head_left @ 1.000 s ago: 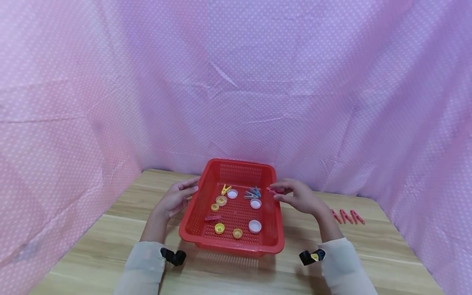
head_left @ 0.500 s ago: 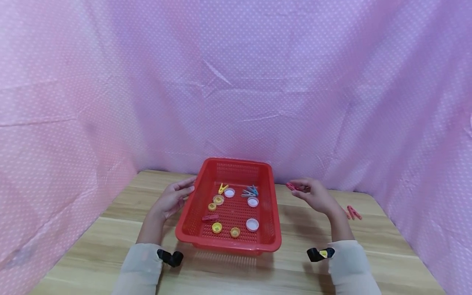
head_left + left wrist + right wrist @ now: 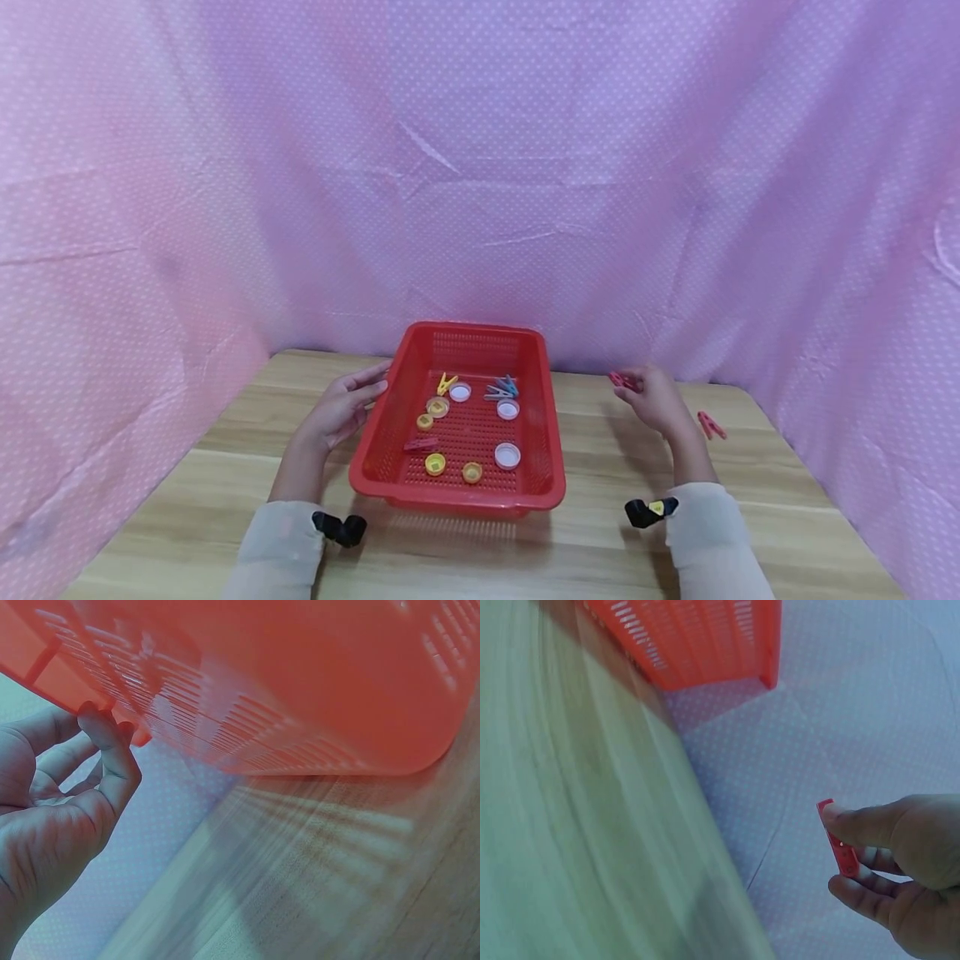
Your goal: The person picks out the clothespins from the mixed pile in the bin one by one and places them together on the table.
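Observation:
A red plastic basket (image 3: pixel 465 505) stands on the table. My left hand (image 3: pixel 341 408) is at its left side, fingers and thumb reaching to the outside of the rim; the left wrist view shows the fingertips right at the rim's underside. To the right of the basket, my right hand (image 3: pixel 652 400) pinches a red clothespin (image 3: pixel 838 838) between thumb and fingers, raised off the table. Another red clothespin (image 3: pixel 711 425) lies on the table just right of my right wrist. Inside the basket are a yellow clothespin (image 3: pixel 446 383), a red clothespin (image 3: pixel 421 444), and grey and blue clothespins (image 3: pixel 501 389).
Also in the basket are white bottle caps (image 3: pixel 507 456) and several yellow ones (image 3: pixel 435 464). The wooden table (image 3: pixel 600 533) meets a pink dotted cloth (image 3: pixel 480 208) hanging behind and on both sides.
My right hand has moved away from the basket's right edge toward the right, the red clothespin still in it. Its wrist now covers some of the clothespins seen earlier on the table.

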